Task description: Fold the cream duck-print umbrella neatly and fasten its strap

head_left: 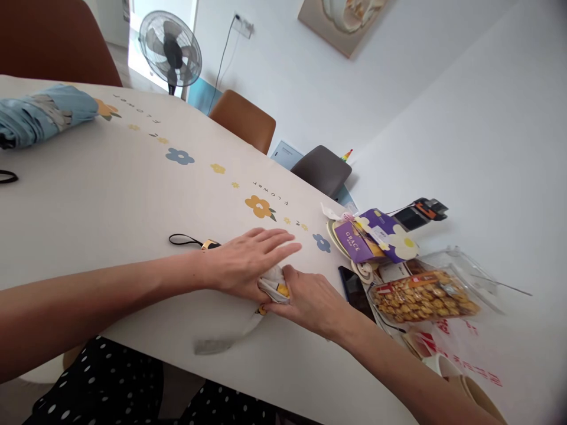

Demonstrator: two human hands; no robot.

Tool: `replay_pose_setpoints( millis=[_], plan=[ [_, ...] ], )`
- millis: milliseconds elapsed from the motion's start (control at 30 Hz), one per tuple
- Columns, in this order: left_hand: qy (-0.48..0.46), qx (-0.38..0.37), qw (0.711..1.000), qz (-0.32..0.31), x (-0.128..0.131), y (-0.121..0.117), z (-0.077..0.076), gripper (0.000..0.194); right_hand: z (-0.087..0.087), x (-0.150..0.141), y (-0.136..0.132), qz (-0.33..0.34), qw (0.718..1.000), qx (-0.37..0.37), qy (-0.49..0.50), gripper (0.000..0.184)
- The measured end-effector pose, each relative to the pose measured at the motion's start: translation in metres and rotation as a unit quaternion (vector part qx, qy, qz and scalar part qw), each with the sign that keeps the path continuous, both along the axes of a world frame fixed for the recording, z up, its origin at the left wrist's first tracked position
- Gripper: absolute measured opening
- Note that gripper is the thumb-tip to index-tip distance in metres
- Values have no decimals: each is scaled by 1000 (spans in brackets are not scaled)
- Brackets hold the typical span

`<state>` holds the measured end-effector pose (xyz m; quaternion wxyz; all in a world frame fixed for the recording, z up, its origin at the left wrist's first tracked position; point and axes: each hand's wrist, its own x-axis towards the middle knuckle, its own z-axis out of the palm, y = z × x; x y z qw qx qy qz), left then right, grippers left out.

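A folded white umbrella (275, 284) with yellow and dark print lies on the table in front of me, largely hidden by my hands. My left hand (250, 262) rests across it, fingers stretched out and pointing right. Round its right end my right hand (310, 300) is closed, thumb on top. A loose strap (217, 346) with a grey end trails toward the near table edge. Past my left wrist show a gold-and-black handle end (209, 244) and a black wrist loop (186, 239).
A blue folded umbrella (48, 115) lies at the far left of the flower-printed table (133, 195). To the right are a phone (355, 292), a purple box (361, 241), and a snack pack (427, 297). Chairs (244, 120) and a fan (170, 50) stand beyond.
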<state>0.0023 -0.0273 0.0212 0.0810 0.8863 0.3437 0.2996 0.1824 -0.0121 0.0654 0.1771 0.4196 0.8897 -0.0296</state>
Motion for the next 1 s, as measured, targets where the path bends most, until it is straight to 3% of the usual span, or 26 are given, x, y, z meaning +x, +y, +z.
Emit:
replay_pose_setpoints(
  millis=[100,233,367,500,633,700,767,833,933,1000],
  plan=[
    [23,76,995,-67,6,-7,-1,76,0,-3,3,-2,995,-63,72,41],
    [72,65,995,-23,15,-9,-10,77,-4,-6,6,14,994,-73,81,32],
    [139,-16,988,65,13,-3,-13,55,-9,-5,1,75,994,72,19,23],
    [158,-102,977,95,3,3,-4,21,-11,-3,-6,192,948,250,-42,8],
    [144,-177,971,68,-7,7,7,22,-16,-1,-7,273,881,384,-50,17],
    [134,-211,967,53,-10,8,10,28,-19,-1,-5,287,867,406,-35,19],
    [136,-226,963,48,-10,9,10,29,-19,-1,-3,281,875,393,-26,20],
    [148,-200,966,65,-9,8,7,25,-15,-3,-2,248,908,337,-23,22],
    [167,-116,976,83,-6,5,2,20,-1,-6,-2,142,974,178,-15,25],
    [170,-70,980,78,-3,3,-2,19,10,-7,0,48,998,39,-13,28]
  ],
)
